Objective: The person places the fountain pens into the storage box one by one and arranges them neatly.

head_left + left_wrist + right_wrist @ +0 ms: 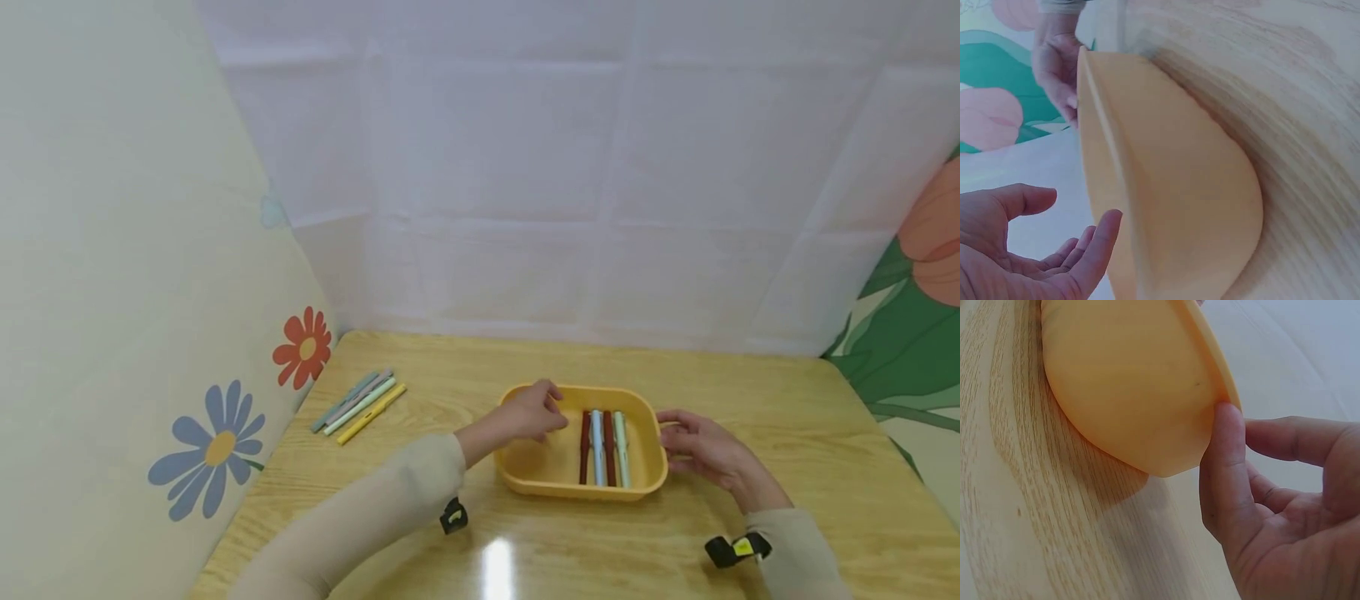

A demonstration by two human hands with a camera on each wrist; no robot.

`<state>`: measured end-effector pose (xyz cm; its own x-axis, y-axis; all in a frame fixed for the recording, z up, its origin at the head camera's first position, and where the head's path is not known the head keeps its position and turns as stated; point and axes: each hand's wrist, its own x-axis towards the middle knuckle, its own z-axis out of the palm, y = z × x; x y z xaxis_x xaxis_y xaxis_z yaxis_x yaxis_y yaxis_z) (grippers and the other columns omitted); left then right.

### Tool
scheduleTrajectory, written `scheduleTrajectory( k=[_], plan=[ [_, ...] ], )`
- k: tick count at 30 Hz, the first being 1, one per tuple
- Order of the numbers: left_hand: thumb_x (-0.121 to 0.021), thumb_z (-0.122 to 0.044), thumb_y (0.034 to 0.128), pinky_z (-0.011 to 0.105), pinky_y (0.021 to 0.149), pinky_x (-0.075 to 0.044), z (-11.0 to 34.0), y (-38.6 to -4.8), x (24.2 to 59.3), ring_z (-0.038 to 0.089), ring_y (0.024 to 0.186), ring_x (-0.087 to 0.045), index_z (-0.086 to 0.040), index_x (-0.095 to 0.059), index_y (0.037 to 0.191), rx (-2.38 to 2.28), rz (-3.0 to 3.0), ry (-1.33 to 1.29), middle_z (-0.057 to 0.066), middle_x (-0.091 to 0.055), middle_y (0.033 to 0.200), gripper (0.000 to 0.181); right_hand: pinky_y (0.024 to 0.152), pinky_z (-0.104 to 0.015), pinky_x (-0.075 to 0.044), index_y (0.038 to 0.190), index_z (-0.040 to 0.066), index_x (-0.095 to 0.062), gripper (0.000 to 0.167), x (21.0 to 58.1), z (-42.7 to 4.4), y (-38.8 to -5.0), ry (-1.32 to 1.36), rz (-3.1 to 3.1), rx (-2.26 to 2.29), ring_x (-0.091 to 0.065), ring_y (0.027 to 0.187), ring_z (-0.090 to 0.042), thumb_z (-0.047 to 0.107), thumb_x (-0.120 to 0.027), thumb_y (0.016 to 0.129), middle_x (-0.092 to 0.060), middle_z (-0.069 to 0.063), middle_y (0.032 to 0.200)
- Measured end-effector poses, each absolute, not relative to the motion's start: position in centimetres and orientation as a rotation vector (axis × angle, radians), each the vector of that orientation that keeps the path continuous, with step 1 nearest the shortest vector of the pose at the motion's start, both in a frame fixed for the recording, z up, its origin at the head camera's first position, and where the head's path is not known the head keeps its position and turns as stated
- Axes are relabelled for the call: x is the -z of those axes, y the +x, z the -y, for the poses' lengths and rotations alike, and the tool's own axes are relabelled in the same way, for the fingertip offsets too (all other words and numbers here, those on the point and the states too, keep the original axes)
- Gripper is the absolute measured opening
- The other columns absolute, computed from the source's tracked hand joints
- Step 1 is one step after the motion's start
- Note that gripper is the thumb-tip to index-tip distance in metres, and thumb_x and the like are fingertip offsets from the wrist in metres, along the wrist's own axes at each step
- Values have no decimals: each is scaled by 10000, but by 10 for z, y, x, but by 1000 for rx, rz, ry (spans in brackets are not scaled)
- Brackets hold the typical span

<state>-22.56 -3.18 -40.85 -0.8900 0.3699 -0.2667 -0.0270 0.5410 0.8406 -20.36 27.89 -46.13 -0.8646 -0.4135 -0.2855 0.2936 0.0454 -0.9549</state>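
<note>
A yellow tray (543,488) holds several pens side by side in its right half: dark red pens (611,450), a light blue pen (597,450) and a light green pen (622,450). Over the tray's left part hangs my left hand (531,412), fingers loosely bent and holding nothing; the left wrist view shows this hand (1041,250) beside the tray wall (1191,181), thumb and fingers apart. My right hand (705,450) pinches the rim at the tray's right end, with a fingertip on the outer wall in the right wrist view (1129,381).
On the table's left side lie several more pens, close together and slanted: a yellow pen (372,414), a mint pen (360,406) and greyish ones. A white cloth (525,167) hangs behind the wooden table (450,358); flower-printed cloths stand at both sides.
</note>
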Motion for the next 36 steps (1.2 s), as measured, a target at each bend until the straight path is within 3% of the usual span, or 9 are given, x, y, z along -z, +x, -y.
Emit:
scheduleTrajectory(
  k=[3, 10, 21, 36],
  plan=[
    [-727, -129, 911, 383, 735, -625, 41, -225, 404, 370, 950, -681, 25, -540, 1323, -1282, -2406, 346, 141, -634, 1146, 478, 740, -288, -618, 1392, -86, -393, 440, 461, -279, -204, -125, -1833, 1878, -650, 894, -143, 67, -565, 1017, -643, -21, 1035],
    [-708, -197, 947, 364, 851, -593, 67, -220, 393, 272, 1067, -663, -30, -551, 1361, -1165, -2539, 522, 121, -651, 1234, 473, 741, -291, -619, 1384, -76, -416, 423, 465, -278, -204, -133, -1846, 1869, -652, 885, -140, 77, -572, 1022, -648, -16, 1035],
    [-695, -194, 968, 424, 921, -586, 112, -214, 385, 333, 1152, -630, -31, -524, 1394, -1204, -2636, 682, 175, -620, 1315, 487, 741, -292, -621, 1417, -99, -377, 491, 466, -277, -204, -110, -1861, 1856, -644, 888, -148, 86, -589, 1015, -637, -33, 1052],
    [-702, -196, 964, 552, 1031, -504, 154, -208, 391, 365, 1245, -579, -45, -500, 1447, -1082, -2820, 626, 156, -579, 1404, 546, 733, -289, -619, 1397, -91, -398, 464, 465, -280, -206, -111, -1871, 1867, -647, 890, -145, 79, -587, 1008, -638, -24, 1053]
  ],
)
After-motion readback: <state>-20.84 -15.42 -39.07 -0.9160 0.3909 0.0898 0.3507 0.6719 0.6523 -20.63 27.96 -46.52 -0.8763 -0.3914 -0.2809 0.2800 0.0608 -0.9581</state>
